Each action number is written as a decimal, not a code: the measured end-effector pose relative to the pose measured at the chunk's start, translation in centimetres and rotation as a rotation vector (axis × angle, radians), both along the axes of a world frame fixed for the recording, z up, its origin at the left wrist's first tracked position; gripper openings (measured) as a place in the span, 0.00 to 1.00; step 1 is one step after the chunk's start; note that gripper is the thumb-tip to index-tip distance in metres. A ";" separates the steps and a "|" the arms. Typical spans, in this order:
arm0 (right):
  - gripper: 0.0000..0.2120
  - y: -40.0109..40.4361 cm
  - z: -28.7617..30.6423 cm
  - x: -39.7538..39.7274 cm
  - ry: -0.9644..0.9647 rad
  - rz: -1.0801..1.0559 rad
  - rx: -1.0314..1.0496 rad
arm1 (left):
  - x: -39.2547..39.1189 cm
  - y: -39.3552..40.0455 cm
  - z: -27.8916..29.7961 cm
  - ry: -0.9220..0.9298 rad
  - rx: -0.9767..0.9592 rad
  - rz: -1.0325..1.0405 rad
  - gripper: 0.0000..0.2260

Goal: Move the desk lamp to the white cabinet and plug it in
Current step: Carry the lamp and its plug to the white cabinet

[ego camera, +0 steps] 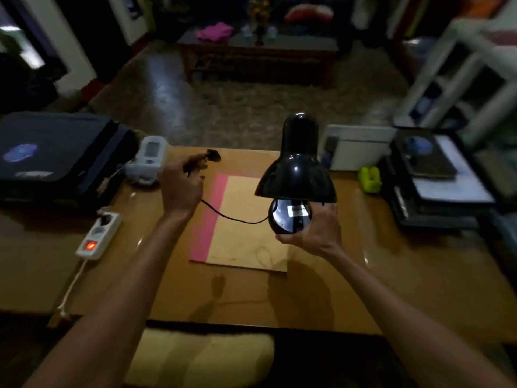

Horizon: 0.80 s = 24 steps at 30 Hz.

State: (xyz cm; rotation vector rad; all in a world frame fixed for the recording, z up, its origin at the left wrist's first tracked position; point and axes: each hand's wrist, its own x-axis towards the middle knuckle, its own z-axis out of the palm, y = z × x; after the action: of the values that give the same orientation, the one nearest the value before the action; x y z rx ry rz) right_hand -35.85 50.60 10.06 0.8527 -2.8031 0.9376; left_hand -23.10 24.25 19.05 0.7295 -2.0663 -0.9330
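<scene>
A black desk lamp (296,169) is lifted above the wooden desk (363,264), its shade tilted toward me. My right hand (316,233) grips its round black base from below. My left hand (181,186) holds the lamp's black plug (213,156) up between its fingertips. The black cord (232,215) sags from that hand to the lamp base. A white shelf unit (470,77), possibly the cabinet, stands blurred at the far right.
A white power strip (98,236) with a lit red switch lies at the desk's left edge. A dark bag (56,158), a white device (149,161), pink and tan paper (240,222), a green object (369,179) and stacked trays (436,177) sit around. A coffee table (260,54) stands beyond.
</scene>
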 end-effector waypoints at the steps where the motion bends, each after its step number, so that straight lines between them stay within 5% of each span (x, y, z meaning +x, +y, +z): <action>1: 0.50 2.2 0.3 0.5 0.008 -0.073 -0.005 | -1.2 1.4 0.1 0.000 -0.004 -0.072 0.14; 13: 0.55 29.3 1.6 7.2 -0.077 -0.789 0.017 | -11.8 27.7 1.2 -0.007 0.007 -0.798 0.18; 24: 0.56 49.1 0.5 8.6 -0.069 -1.077 -0.031 | -19.1 52.0 1.7 0.030 -0.028 -1.137 0.13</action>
State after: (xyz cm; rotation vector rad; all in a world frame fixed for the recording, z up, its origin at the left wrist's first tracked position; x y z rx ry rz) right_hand -27.23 99.73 10.56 -0.6859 -2.6297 0.7640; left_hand -42.21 76.22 20.78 -0.5924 -2.4138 -1.4494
